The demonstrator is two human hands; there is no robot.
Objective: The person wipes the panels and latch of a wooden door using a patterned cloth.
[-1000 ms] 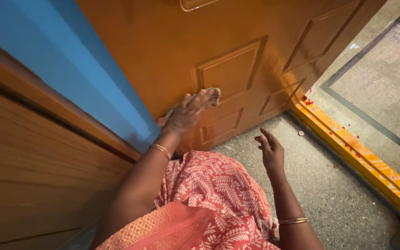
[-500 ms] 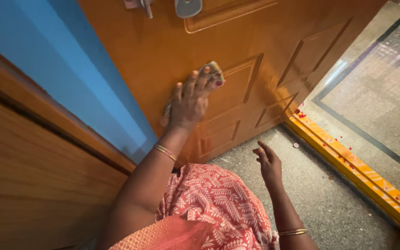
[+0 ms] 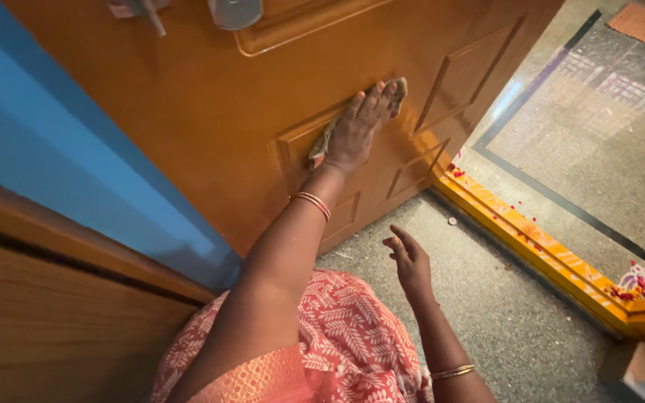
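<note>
Left hand (image 3: 356,130) presses a cloth (image 3: 393,93) flat against the wooden door (image 3: 210,112), fingers extended; right hand (image 3: 410,257) hangs open, empty.

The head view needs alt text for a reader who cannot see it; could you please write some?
The left hand presses a small cloth flat against an orange-brown panelled door. The right hand hangs open above the speckled grey floor, beside a yellow threshold.
</note>
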